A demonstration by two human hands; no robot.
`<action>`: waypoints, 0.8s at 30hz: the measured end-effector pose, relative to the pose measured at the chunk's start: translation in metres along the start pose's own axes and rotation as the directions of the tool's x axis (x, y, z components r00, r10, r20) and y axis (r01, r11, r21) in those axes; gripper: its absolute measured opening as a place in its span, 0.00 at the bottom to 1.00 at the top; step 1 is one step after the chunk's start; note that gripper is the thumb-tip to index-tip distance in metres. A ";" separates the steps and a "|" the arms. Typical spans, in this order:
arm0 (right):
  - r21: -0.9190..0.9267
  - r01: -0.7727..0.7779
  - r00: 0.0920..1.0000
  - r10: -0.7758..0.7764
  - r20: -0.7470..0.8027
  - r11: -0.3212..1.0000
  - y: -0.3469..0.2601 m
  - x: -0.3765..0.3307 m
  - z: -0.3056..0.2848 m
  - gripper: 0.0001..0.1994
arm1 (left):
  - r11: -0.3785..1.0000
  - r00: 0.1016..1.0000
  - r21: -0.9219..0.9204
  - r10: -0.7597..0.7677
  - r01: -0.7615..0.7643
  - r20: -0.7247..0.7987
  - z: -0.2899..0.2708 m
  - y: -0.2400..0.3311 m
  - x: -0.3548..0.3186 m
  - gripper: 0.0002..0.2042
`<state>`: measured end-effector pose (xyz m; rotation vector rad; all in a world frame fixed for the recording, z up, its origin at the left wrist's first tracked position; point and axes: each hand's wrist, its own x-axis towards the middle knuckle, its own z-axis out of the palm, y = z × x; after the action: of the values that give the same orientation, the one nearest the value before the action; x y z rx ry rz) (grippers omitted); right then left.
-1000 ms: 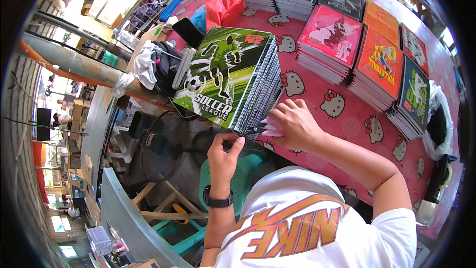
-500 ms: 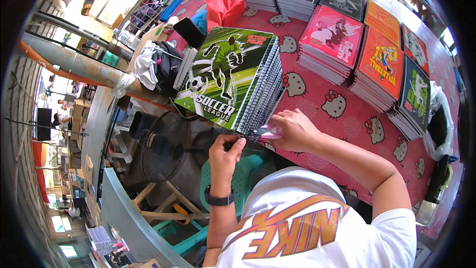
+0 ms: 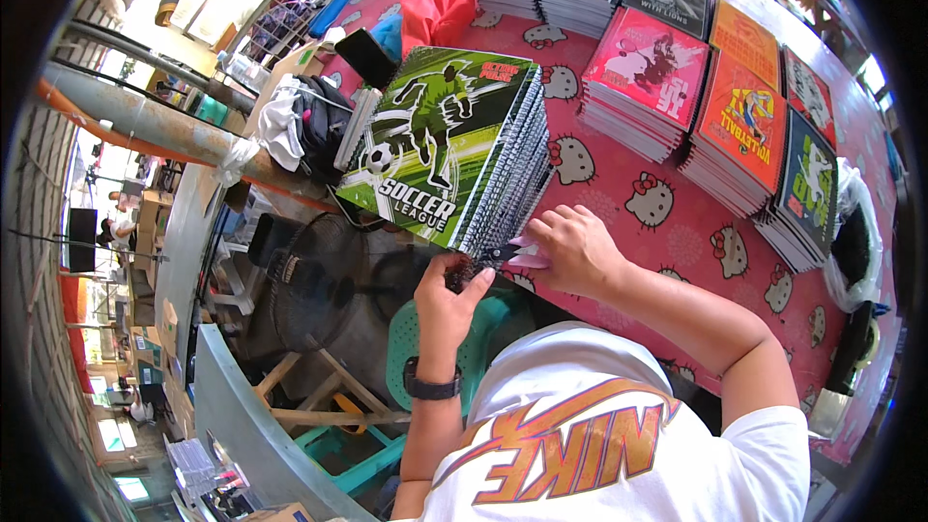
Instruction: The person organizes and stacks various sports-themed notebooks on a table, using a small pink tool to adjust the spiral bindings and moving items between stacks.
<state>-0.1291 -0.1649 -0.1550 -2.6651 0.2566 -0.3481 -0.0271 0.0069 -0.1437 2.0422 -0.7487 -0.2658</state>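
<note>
A tall stack of spiral notebooks (image 3: 440,150), the top cover green and black with a soccer player, lies at the table's near edge with its dark coils to the right. My right hand (image 3: 580,249) is closed round the pink handles of small pliers (image 3: 501,254); their dark jaws are at the near ends of the coils. At the same corner my left hand (image 3: 451,302), with a dark watch (image 3: 431,385) on the wrist, pinches a coil end between thumb and fingers. The fingertips and jaws partly hide the coil there.
Several more notebook stacks (image 3: 646,72) stand at the far right on the pink patterned tablecloth (image 3: 604,198). A phone (image 3: 365,58), red cloth (image 3: 437,14) and dark bag (image 3: 324,130) lie beyond my stack. Below the edge are a fan (image 3: 319,280) and green stool (image 3: 411,338).
My left hand has shifted slightly right and up along the coil ends. The pliers have moved a little with my right hand. The notebook stack has tilted or shifted very slightly.
</note>
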 end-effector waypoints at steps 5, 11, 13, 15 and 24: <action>0.119 -0.029 0.998 0.023 0.052 0.993 0.005 0.001 0.001 0.16 | 0.983 0.990 0.139 0.129 -0.120 -0.050 0.003 0.009 0.001 0.09; 0.408 -0.252 0.956 0.161 0.244 0.877 0.010 -0.004 -0.003 0.17 | 0.974 0.985 0.168 0.164 -0.153 -0.051 -0.001 0.001 -0.001 0.08; 0.218 -0.082 0.996 0.076 0.035 0.973 0.013 -0.006 0.010 0.19 | 0.992 0.995 0.101 0.085 -0.080 -0.044 0.000 -0.001 -0.002 0.09; -0.039 0.032 0.988 -0.038 -0.149 0.999 0.008 -0.006 0.009 0.20 | 0.994 0.994 0.081 0.076 -0.070 -0.080 0.003 -0.002 -0.003 0.09; 0.164 -0.019 0.999 0.027 -0.042 0.986 0.011 -0.002 0.020 0.18 | 0.958 0.982 0.246 0.170 -0.146 -0.082 0.008 0.008 -0.002 0.08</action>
<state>-0.1264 -0.1663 -0.1781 -2.4930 0.2605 -0.4033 -0.0359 -0.0009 -0.1418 2.1874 -0.9106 0.0229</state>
